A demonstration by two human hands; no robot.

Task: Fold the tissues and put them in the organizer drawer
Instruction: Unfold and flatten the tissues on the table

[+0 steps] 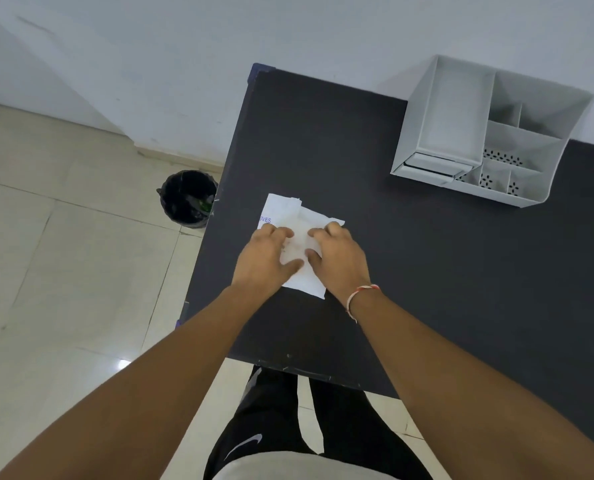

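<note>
Left hand and right hand press flat, fingers spread, on the white tissue lying on the dark surface; neither grip closes round it.

A plain, sparsely furnished room, most likely an office or study corner.

A dark matte surface stands against a bare white wall. On it, by the wall, sits a white plastic desk organizer with open compartments and a small drawer at its front, the sort that holds stationery. The floor is pale glossy tile. A small round bin lined with a black bag stands on it beside the surface.
</note>
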